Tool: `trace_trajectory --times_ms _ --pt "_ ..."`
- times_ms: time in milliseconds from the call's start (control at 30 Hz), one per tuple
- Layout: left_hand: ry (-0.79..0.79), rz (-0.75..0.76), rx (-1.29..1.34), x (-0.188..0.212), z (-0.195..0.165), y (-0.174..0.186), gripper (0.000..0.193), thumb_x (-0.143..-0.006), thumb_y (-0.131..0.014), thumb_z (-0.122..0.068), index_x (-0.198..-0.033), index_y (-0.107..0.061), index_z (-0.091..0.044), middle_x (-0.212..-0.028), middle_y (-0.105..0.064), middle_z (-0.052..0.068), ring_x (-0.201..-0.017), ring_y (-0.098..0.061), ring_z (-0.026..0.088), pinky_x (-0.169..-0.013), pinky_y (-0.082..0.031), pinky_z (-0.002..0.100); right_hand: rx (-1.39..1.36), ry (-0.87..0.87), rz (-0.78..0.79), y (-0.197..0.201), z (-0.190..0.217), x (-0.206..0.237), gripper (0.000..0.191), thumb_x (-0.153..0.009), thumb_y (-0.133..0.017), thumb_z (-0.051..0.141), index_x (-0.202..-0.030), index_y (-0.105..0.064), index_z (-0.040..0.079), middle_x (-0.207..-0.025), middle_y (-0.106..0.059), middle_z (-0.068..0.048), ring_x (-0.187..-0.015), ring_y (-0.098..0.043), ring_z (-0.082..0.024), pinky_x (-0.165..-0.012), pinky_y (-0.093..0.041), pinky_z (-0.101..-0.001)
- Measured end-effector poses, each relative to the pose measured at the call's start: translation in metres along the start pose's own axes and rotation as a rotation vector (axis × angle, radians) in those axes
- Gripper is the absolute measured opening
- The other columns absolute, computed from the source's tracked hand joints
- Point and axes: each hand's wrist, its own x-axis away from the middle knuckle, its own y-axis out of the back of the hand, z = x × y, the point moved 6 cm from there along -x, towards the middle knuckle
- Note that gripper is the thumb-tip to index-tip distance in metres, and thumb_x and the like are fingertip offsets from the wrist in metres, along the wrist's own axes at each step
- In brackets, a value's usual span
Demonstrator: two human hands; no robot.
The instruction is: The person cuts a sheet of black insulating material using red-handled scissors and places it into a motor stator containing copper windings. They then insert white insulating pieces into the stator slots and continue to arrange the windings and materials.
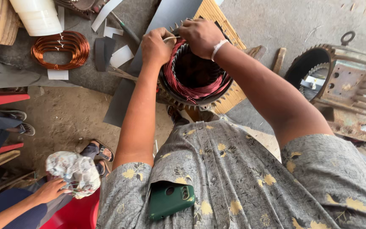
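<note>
Where dusty, bare concrete floor (70, 114)

Concrete floor (64, 112): copper coil (60, 49), grey sheet (123, 95), motor housing (344, 85).

A person wears a short-sleeved grey shirt (242, 169) printed with yellow leaves, buttoned down its front. Left of the buttons, a chest pocket holds a dark green phone (171, 199). A white band (218, 47) circles the right wrist.
</note>
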Motion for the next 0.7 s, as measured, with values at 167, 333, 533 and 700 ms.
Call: trace_trajectory --times_ms 167,333,533,700 --pt "-0.107 -0.120 -0.029 0.005 0.003 -0.003 0.004 -0.081 -0.078 -0.012 -0.081 -0.075 -0.009 -0.075 -0.075 0.012 -0.071 -0.073 0.031 -0.067 -0.056 0.042 -0.076 -0.069 -0.188 0.005 -0.006 0.030 0.004 -0.097 -0.069 0.004 -0.096 -0.065 0.006 -0.096 -0.068 -0.009 -0.089 -0.068 -0.031 -0.077 -0.056 -0.0434" --pt "-0.059 -0.079 0.097 0.007 0.011 -0.009 0.009 -0.084 -0.080 -0.014 -0.081 -0.073 -0.008 -0.075 -0.075 0.009 -0.070 -0.074 0.028 -0.068 -0.057 0.041 -0.110 -0.562 -0.570 0.036 -0.057 0.083 0.014 -0.090 -0.059 -0.012 -0.090 -0.059 0.002 -0.082 -0.058 -0.011 -0.070 -0.056 -0.026 -0.059 -0.046 -0.0418" --pt "-0.318 -0.061 -0.208 0.008 -0.017 -0.005 0.003 -0.089 -0.078 -0.011 -0.088 -0.078 -0.009 -0.087 -0.073 0.012 -0.080 -0.071 0.033 -0.069 -0.056 0.045 0.311 -0.381 -0.436 0.104 -0.051 0.089 0.017 -0.093 -0.067 -0.010 -0.095 -0.061 0.006 -0.093 -0.063 -0.012 -0.086 -0.065 -0.034 -0.075 -0.054 -0.0445" --pt "-0.536 -0.050 -0.321 0.011 -0.039 -0.015 0.007 -0.086 -0.077 -0.016 -0.092 -0.081 -0.014 -0.088 -0.071 0.007 -0.083 -0.069 0.030 -0.074 -0.057 0.044 0.282 -0.119 -0.146 0.037 0.010 0.048 0.024 -0.088 -0.067 0.012 -0.109 -0.078 0.013 -0.101 -0.063 -0.006 -0.098 -0.063 -0.026 -0.080 -0.058 -0.0386"
